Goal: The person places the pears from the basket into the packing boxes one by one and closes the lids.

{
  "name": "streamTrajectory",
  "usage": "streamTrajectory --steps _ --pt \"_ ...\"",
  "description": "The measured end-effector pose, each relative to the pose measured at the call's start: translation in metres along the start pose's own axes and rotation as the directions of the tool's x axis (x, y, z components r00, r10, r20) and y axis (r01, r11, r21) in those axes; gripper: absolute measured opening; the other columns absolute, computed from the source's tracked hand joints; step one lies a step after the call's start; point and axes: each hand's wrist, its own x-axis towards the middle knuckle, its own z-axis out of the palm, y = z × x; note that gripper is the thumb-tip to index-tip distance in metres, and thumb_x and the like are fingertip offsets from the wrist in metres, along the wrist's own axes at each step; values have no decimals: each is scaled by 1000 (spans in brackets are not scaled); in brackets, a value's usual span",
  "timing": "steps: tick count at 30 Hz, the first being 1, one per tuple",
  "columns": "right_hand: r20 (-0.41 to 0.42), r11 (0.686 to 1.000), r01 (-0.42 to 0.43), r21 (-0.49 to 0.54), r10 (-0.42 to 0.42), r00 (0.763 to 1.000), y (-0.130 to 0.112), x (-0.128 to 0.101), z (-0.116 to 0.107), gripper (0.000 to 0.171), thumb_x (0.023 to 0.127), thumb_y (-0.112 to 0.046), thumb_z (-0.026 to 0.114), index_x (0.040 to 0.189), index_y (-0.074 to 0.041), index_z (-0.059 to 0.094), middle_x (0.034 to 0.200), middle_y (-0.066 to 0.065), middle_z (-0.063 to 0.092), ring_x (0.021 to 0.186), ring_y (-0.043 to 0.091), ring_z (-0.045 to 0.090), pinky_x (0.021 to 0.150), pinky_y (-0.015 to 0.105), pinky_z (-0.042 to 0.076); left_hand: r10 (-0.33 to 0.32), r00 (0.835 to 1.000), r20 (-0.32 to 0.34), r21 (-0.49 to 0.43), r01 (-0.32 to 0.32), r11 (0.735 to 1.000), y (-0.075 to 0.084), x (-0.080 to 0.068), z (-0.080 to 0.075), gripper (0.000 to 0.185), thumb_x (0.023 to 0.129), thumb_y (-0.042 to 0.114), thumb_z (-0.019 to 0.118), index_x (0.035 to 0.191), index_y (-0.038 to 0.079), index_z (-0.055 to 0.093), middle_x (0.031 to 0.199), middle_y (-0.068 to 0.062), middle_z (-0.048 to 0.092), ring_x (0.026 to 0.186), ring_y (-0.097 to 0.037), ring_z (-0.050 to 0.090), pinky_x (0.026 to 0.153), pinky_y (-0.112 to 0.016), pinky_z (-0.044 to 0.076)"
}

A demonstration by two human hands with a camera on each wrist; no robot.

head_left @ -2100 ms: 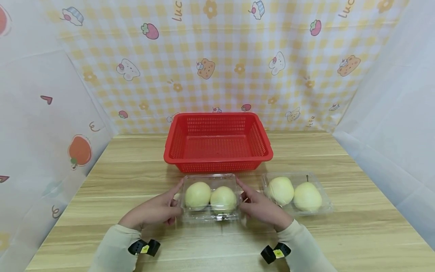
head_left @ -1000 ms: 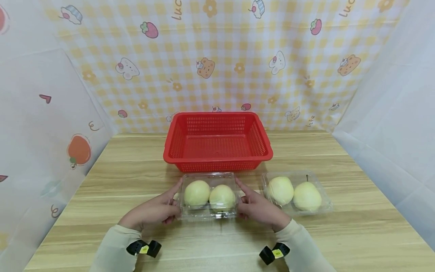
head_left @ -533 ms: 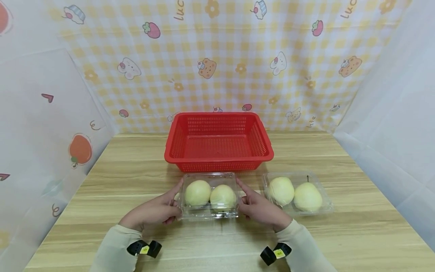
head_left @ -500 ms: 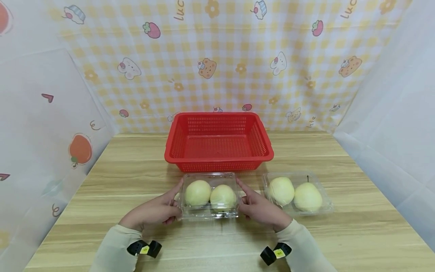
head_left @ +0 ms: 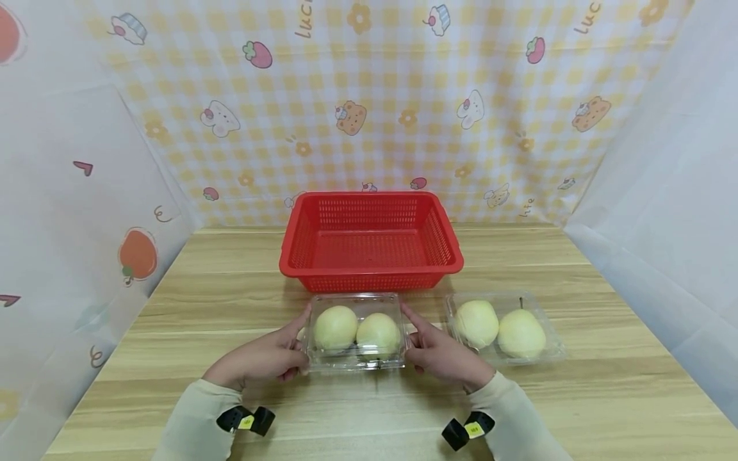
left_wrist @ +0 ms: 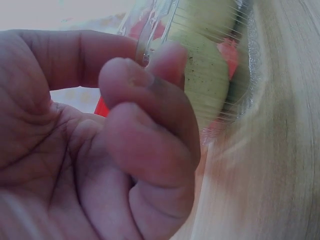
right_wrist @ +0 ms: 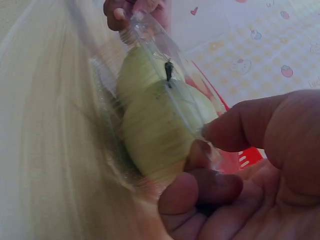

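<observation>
In the head view, a clear plastic clamshell box (head_left: 357, 301) with two pale yellow pears (head_left: 336, 325) inside is between my hands, in front of the red basket. My left hand (head_left: 262, 358) grips its left side, thumb at the near corner and index finger stretched toward the far corner. On the right side my right hand (head_left: 444, 358) grips it in a mirrored way. The right wrist view shows a pear (right_wrist: 157, 130) with a dark stem under the film-like plastic, my thumb on the box edge. Other fingers of both hands curl below the box's rim.
A red plastic basket (head_left: 371, 271) with slotted walls stands just behind the box, nothing visible in it. To the right lies a second clear box (head_left: 553, 349) holding two more pears (head_left: 521, 333). A patterned cloth (head_left: 403, 83) hangs behind the wooden table (head_left: 219, 275).
Over the two seconds the box and both hands rise very slightly in the view. In the last half second, they stay practically still.
</observation>
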Motion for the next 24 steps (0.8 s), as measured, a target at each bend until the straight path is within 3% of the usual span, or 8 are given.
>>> streamTrajectory --steps 9,13,17,21,24 --pt "-52 999 -39 22 40 998 2 3 0 82 89 5 51 159 -10 11 71 0 44 59 11 41 55 22 38 15 1000 -26 -15 -15 1000 -2 1 -2 99 88 4 60 159 13 -8 69 -6 56 57 -15 50 52 -27 42" --pt "-82 997 -25 -75 19 996 0 3 0 81 89 1 57 158 -6 16 82 5 51 68 14 49 58 24 43 57 996 -68 47 -54 997 -4 0 -2 94 88 6 62 159 9 0 72 -5 54 62 -17 53 54 -28 44" --pt "-145 979 -20 -204 -10 989 -5 1 -1 73 91 -8 64 154 -3 28 105 11 58 93 23 58 74 32 52 94 986 -135 132 -76 988 -3 -4 -4 82 90 7 61 159 7 15 83 -7 57 70 -19 56 59 -28 46" --pt "-226 948 -11 -319 -65 972 -11 -1 -1 59 93 -13 63 147 -3 43 128 16 58 116 33 56 90 46 51 110 962 -250 204 -59 977 2 -7 -5 65 92 6 59 152 2 35 89 -7 59 74 -19 56 59 -28 45" --pt "-279 921 12 -390 -131 951 -15 -2 0 52 93 -11 62 143 -4 50 136 17 55 122 36 54 90 48 52 140 922 -361 278 -37 960 6 -10 -4 53 93 8 59 144 -1 46 93 -5 61 79 -18 59 64 -31 48"
